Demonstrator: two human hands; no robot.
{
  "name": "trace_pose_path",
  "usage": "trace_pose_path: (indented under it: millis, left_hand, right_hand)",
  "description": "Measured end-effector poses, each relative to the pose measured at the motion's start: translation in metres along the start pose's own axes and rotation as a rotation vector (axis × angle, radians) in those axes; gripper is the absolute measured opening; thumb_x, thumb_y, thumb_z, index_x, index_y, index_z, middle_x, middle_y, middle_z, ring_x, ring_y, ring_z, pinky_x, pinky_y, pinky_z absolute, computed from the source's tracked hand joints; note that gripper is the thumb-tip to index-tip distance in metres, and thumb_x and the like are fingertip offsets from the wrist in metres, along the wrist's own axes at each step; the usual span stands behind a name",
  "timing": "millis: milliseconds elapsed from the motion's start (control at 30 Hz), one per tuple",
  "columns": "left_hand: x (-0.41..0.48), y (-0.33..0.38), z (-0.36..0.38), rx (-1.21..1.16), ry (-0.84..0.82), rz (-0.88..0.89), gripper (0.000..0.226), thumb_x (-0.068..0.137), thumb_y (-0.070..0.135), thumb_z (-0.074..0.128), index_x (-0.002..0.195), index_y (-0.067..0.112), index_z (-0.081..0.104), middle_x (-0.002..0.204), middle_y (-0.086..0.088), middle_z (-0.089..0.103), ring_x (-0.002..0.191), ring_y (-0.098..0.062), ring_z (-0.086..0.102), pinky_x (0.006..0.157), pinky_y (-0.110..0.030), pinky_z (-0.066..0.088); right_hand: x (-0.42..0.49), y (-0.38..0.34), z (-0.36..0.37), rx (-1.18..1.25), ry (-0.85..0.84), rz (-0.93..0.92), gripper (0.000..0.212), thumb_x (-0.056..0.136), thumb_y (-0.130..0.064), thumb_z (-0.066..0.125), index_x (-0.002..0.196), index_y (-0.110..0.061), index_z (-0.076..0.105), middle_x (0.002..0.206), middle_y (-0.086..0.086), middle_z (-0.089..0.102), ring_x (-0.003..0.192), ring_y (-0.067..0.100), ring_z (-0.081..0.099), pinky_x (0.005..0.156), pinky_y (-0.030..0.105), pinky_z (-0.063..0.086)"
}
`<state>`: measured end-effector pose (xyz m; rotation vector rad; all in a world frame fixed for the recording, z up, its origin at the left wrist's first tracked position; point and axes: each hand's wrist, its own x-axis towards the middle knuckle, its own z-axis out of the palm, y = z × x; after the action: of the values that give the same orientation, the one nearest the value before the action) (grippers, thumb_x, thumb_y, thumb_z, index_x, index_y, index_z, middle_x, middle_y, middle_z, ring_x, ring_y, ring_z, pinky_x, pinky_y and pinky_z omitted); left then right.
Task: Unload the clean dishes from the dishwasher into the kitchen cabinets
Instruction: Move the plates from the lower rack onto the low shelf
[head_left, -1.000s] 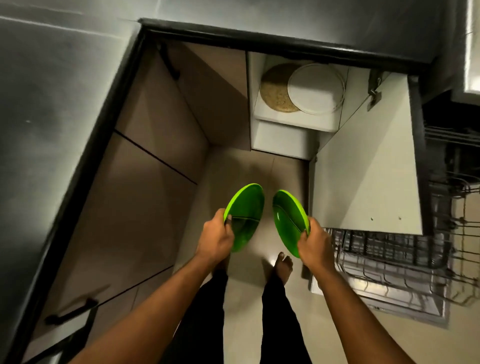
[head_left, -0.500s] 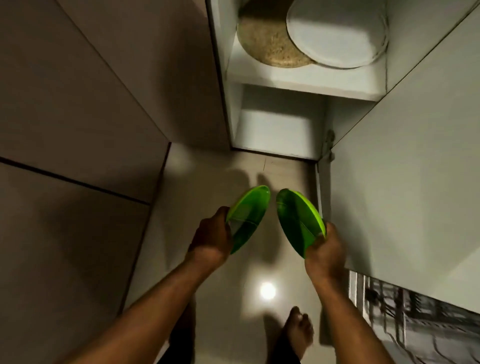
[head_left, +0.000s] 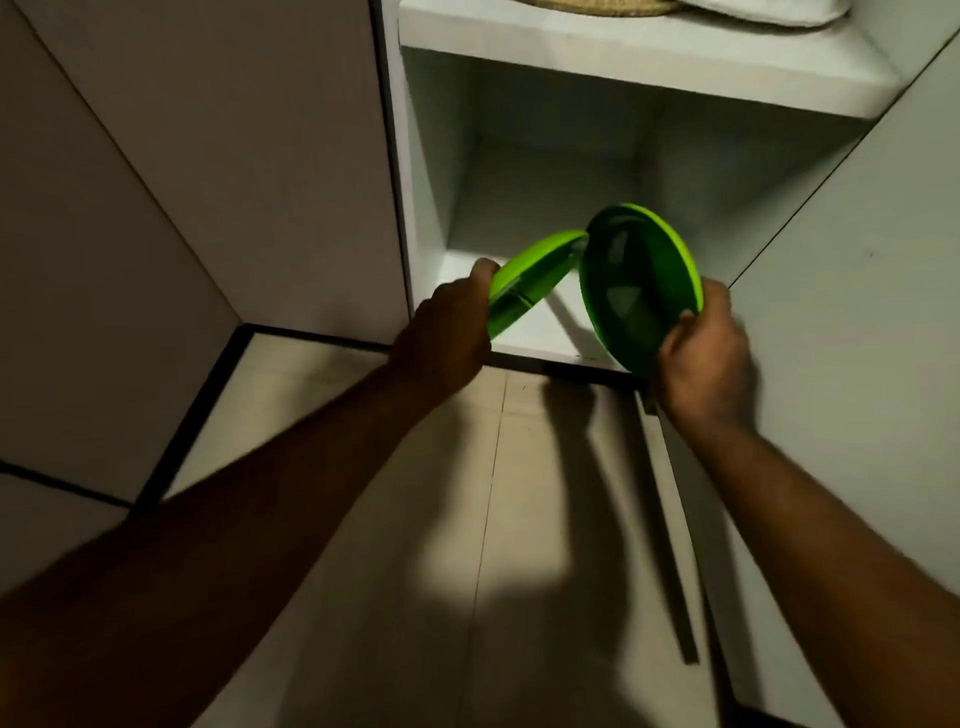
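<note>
While left hand (head_left: 448, 332) grips left plate (head_left: 527, 278), right hand (head_left: 709, 356) grips right plate (head_left: 636, 283), both green, at lower cabinet shelf (head_left: 545, 330).

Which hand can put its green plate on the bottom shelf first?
Probably the left hand: the left plate lies flatter and reaches over the shelf. The right hand holds the right plate steeply tilted.
</note>
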<state>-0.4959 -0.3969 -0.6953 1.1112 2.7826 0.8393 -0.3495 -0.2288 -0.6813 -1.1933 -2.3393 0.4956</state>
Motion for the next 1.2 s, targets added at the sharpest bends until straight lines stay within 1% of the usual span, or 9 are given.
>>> trace_pose_path:
  millis: [100, 167, 267, 467, 600, 700, 833, 967, 1200]
  left_hand:
    - [0.019, -0.010, 0.008, 0.046, -0.006, 0.007, 0.045, 0.091, 0.005, 0.051, 0.133, 0.018, 0.042, 0.103, -0.017, 0.061, 0.088, -0.037, 0.062, 0.074, -0.046, 0.051]
    - [0.028, -0.014, 0.010, 0.101, -0.048, -0.029, 0.046, 0.092, 0.006, 0.048, 0.135, 0.020, 0.039, 0.108, -0.016, 0.059, 0.087, -0.030, 0.057, 0.074, -0.042, 0.046]
    - [0.038, -0.020, 0.019, 0.203, -0.091, -0.024, 0.046, 0.092, 0.005, 0.045, 0.134, 0.021, 0.037, 0.114, -0.015, 0.059, 0.096, -0.034, 0.059, 0.073, -0.040, 0.042]
    - [0.047, -0.030, 0.040, 0.294, -0.118, 0.015, 0.041, 0.091, 0.003, 0.044, 0.129, 0.019, 0.037, 0.114, -0.014, 0.059, 0.097, -0.037, 0.061, 0.078, -0.045, 0.049]
    - [0.050, -0.034, 0.055, 0.411, -0.098, 0.091, 0.041, 0.095, 0.007, 0.044, 0.135, 0.015, 0.035, 0.121, -0.014, 0.057, 0.100, -0.036, 0.061, 0.075, -0.043, 0.045]
    - [0.052, -0.041, 0.071, 0.503, -0.069, 0.152, 0.047, 0.097, 0.012, 0.042, 0.143, 0.016, 0.034, 0.134, -0.011, 0.053, 0.115, -0.032, 0.056, 0.087, -0.043, 0.047]
    - [0.064, -0.053, 0.089, 0.499, -0.048, 0.125, 0.052, 0.100, 0.022, 0.043, 0.150, 0.018, 0.030, 0.148, -0.007, 0.043, 0.130, -0.028, 0.046, 0.097, -0.042, 0.044]
    - [0.073, -0.063, 0.106, 0.508, -0.174, 0.102, 0.079, 0.089, 0.060, 0.054, 0.153, 0.024, 0.024, 0.158, 0.001, 0.030, 0.142, -0.025, 0.034, 0.100, -0.042, 0.043]
    - [0.074, -0.084, 0.128, 0.573, -0.155, 0.156, 0.090, 0.081, 0.066, 0.058, 0.154, 0.027, 0.022, 0.160, 0.002, 0.028, 0.146, -0.027, 0.027, 0.098, -0.045, 0.046]
  right_hand:
    - [0.021, 0.001, 0.013, -0.012, -0.035, -0.045, 0.034, 0.092, -0.021, 0.041, 0.125, -0.030, 0.042, 0.105, 0.021, 0.062, 0.094, 0.045, 0.059, 0.077, 0.045, 0.047]
    - [0.028, 0.000, 0.020, 0.000, -0.084, -0.059, 0.037, 0.092, -0.016, 0.046, 0.128, -0.024, 0.043, 0.111, 0.022, 0.062, 0.099, 0.045, 0.058, 0.078, 0.044, 0.046]
    - [0.031, 0.000, 0.033, -0.002, -0.160, -0.125, 0.044, 0.090, -0.004, 0.053, 0.132, -0.014, 0.043, 0.111, 0.024, 0.062, 0.101, 0.044, 0.059, 0.075, 0.042, 0.044]
    - [0.040, 0.012, 0.064, -0.047, -0.201, -0.284, 0.052, 0.086, 0.003, 0.048, 0.134, -0.015, 0.039, 0.110, 0.023, 0.064, 0.097, 0.043, 0.063, 0.080, 0.053, 0.053]
    - [0.040, 0.020, 0.081, -0.082, -0.194, -0.293, 0.055, 0.089, 0.006, 0.046, 0.140, -0.013, 0.036, 0.114, 0.025, 0.062, 0.098, 0.042, 0.063, 0.074, 0.042, 0.046]
    - [0.042, 0.025, 0.090, -0.122, -0.210, -0.355, 0.058, 0.088, 0.004, 0.049, 0.143, -0.013, 0.035, 0.121, 0.022, 0.059, 0.100, 0.040, 0.061, 0.072, 0.037, 0.039]
    - [0.047, 0.033, 0.112, -0.100, -0.234, -0.427, 0.071, 0.079, 0.005, 0.054, 0.145, -0.014, 0.037, 0.139, 0.017, 0.051, 0.119, 0.038, 0.053, 0.093, 0.041, 0.044]
    - [0.051, 0.041, 0.131, -0.124, -0.248, -0.461, 0.070, 0.081, 0.003, 0.053, 0.147, -0.015, 0.038, 0.151, 0.011, 0.041, 0.137, 0.030, 0.040, 0.110, 0.044, 0.033]
    - [0.061, 0.055, 0.151, -0.289, -0.415, -0.492, 0.075, 0.092, -0.015, 0.057, 0.155, -0.021, 0.017, 0.163, 0.001, 0.013, 0.150, 0.022, 0.013, 0.117, 0.051, 0.016]
